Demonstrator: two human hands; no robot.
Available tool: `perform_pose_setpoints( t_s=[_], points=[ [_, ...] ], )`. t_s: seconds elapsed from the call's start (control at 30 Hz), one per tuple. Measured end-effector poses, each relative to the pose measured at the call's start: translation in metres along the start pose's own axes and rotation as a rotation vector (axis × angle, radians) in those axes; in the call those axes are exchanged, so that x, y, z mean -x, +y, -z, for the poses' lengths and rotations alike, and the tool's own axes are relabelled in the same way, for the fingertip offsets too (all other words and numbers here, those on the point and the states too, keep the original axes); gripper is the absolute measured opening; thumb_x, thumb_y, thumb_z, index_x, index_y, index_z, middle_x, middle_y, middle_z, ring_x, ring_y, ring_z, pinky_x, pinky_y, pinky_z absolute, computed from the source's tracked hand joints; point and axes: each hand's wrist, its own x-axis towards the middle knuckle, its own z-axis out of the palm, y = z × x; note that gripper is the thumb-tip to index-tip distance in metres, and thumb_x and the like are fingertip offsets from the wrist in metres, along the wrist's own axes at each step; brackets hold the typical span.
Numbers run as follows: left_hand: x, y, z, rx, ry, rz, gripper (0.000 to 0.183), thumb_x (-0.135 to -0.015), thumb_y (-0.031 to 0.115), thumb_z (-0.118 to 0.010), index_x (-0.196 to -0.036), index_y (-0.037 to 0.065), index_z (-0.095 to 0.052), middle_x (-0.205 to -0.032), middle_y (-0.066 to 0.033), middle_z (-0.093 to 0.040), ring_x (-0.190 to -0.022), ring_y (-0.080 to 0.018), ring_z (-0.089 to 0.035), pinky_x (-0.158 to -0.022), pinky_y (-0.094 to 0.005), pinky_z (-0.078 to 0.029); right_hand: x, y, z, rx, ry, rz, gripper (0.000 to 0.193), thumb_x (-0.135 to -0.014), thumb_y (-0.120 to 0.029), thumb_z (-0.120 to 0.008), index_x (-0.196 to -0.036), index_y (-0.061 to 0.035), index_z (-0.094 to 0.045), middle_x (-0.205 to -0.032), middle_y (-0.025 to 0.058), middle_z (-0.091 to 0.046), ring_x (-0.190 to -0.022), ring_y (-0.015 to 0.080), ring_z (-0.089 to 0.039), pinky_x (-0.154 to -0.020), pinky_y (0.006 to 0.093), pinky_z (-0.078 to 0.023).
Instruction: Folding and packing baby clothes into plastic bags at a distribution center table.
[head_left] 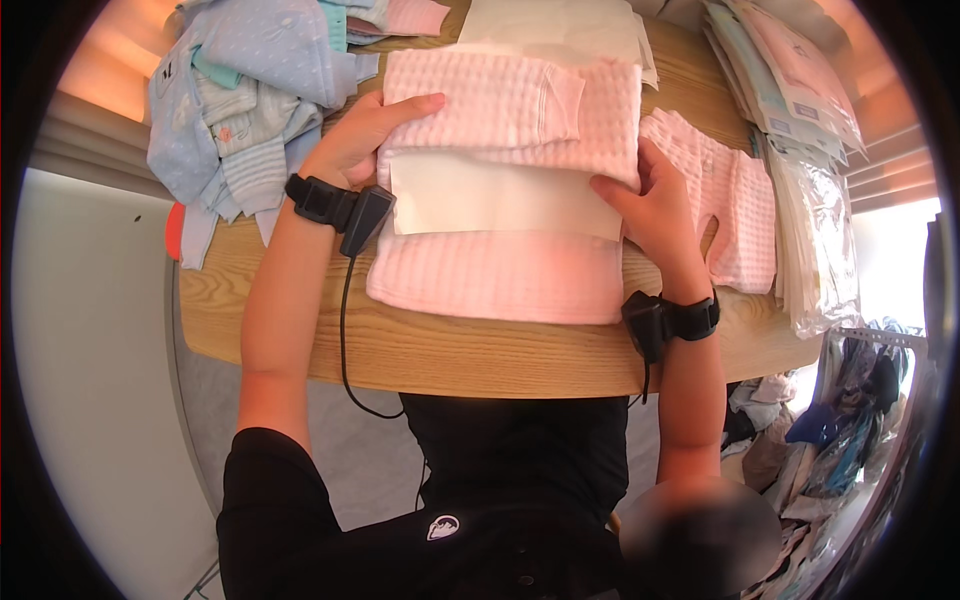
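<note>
A pink-and-white checked baby top lies on the table in front of me. Its upper part is folded down, with a cuffed sleeve laid across it. Between the folded part and the lower body shows a cream-white sheet of card or paper. My left hand grips the left edge of the fold, thumb on top and fingers mostly hidden underneath. At the right edge, my right hand pinches the fold, its thumb resting near the sheet and its fingertips partly behind the cloth.
Matching pink pants lie to the right on the wooden table. Pale blue garments are heaped at the left. More white sheets lie at the back. Bagged clothes are stacked along the right edge. A cable hangs from my left wrist device.
</note>
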Motion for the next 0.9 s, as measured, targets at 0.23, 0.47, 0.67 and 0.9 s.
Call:
perform_pose_setpoints(
  t_s=[0.23, 0.47, 0.67, 0.9],
  points=[
    [-0.007, -0.01, 0.001, 0.089, -0.126, -0.069, 0.044, -0.083, 0.008, -0.07, -0.123, -0.002, -0.053, -0.115, -0.0125, -0.063, -0.098, -0.0195, -0.064, -0.085, -0.0324, -0.054, -0.002, -0.005, 0.003, -0.205, -0.011, -0.029, 0.038, -0.084, -0.011, -0.068, -0.117, 0.0029, -0.057, -0.101, 0.0074, -0.065, -0.087, 0.0093, -0.061, -0.073, 0.0239, -0.049],
    [-0.018, -0.019, 0.016, 0.114, 0.082, -0.233, 0.04, -0.081, 0.005, -0.073, -0.116, -0.004, -0.057, -0.11, -0.0126, -0.065, -0.094, -0.0197, -0.066, -0.079, -0.0328, -0.056, 0.006, -0.022, 0.012, -0.186, -0.279, -0.222, 0.046, -0.088, -0.025, -0.065, -0.123, 0.0018, -0.05, -0.102, 0.0074, -0.064, -0.078, 0.0107, -0.064, -0.067, 0.0225, -0.051],
    [-0.021, -0.021, 0.022, 0.153, 0.119, -0.224, 0.042, -0.082, 0.006, -0.073, -0.119, -0.005, -0.056, -0.115, -0.0145, -0.064, -0.1, -0.0221, -0.064, -0.085, -0.0343, -0.054, -0.003, -0.012, 0.031, -0.497, -0.409, -0.457, 0.035, -0.094, -0.016, -0.054, -0.124, 0.0001, -0.048, -0.11, 0.0155, -0.064, -0.077, 0.0201, -0.069, -0.066, 0.0262, -0.056],
    [-0.021, -0.026, 0.013, 0.146, 0.103, -0.25, 0.043, -0.084, 0.006, -0.07, -0.122, -0.005, -0.054, -0.117, -0.0134, -0.063, -0.102, -0.0213, -0.063, -0.086, -0.0341, -0.053, -0.001, -0.008, 0.008, -1.093, -0.376, -0.3, 0.048, -0.094, -0.018, -0.051, -0.136, 0.001, -0.04, -0.139, 0.0179, -0.044, -0.132, 0.029, -0.039, -0.105, 0.0437, -0.036]
  ],
)
